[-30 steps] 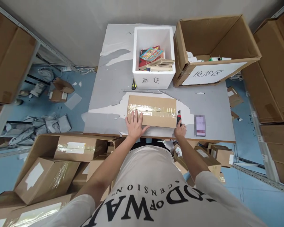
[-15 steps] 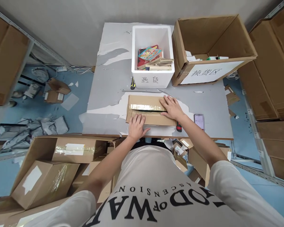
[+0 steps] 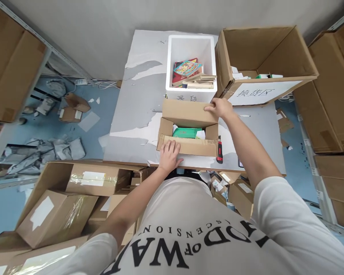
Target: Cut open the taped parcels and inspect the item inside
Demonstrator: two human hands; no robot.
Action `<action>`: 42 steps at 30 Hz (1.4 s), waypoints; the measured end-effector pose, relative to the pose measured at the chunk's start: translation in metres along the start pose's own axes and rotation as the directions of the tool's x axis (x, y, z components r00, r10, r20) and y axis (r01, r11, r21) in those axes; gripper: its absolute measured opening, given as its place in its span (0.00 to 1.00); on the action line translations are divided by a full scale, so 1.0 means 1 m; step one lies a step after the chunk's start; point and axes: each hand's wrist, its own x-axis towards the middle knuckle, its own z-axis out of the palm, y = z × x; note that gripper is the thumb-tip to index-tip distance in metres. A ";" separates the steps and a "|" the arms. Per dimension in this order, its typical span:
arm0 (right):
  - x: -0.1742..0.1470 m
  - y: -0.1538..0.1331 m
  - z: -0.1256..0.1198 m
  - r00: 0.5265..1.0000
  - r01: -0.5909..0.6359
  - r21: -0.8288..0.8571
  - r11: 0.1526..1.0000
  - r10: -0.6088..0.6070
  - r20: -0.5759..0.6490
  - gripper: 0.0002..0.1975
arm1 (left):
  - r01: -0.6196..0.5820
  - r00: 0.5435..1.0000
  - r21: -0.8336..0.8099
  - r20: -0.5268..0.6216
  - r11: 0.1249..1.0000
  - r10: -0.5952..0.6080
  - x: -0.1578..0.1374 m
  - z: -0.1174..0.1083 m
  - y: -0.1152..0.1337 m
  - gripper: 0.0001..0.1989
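Now swung up, the far flap [image 3: 186,110] is pinched by the right hand's [image 3: 222,108] fingers, while the cardboard carton [image 3: 196,147] is best steadied on the surface [image 3: 132,114] by the left hand's [image 3: 169,156] spread, unclenched fingers.

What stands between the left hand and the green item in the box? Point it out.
The near flap: the left hand rests on it, and the green item lies beyond it. The far flap, held raised by the right hand, stands behind the item, out of the way.

Grey wall [image 3: 103,34], blue floor [image 3: 104,112], metal shelving [image 3: 4,139]
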 end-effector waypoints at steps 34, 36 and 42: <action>-0.261 -0.092 0.111 0.851 0.525 -0.018 0.851 -0.524 0.043 0.27 | -0.475 0.846 -0.042 0.254 0.879 0.469 0.081 -0.052 -0.152 0.56; -0.254 -0.088 0.102 0.860 0.498 0.098 0.862 -0.505 0.071 0.27 | -0.467 0.844 0.020 0.308 0.884 0.439 0.078 -0.062 -0.147 0.53; -0.172 -0.075 0.034 0.833 0.387 0.258 0.885 -0.456 0.313 0.23 | -0.492 0.860 0.103 0.211 0.864 0.465 0.082 -0.078 -0.087 0.22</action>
